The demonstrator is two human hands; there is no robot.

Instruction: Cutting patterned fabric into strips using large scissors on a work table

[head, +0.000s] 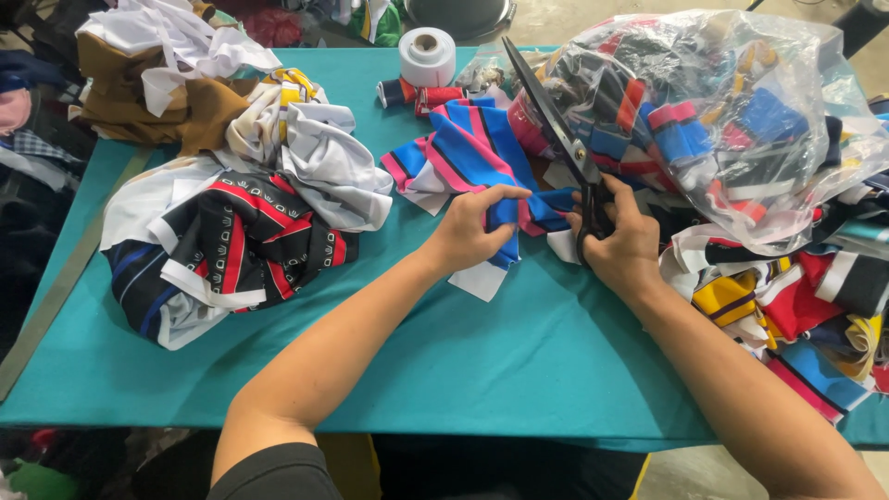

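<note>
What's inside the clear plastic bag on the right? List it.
The clear plastic bag holds bunched fabric scraps in blue, red, pink, black and white. Its film wrinkles and glares, so single pieces blur together, and whatever lies at the bottom is covered by the scraps above.

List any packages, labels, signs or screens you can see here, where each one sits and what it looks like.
Plastic bag: far right of the table, beyond the right hand, clear, crumpled, bulging with multicoloured fabric pieces.
No labels, signs or screens can be made out.
</note>
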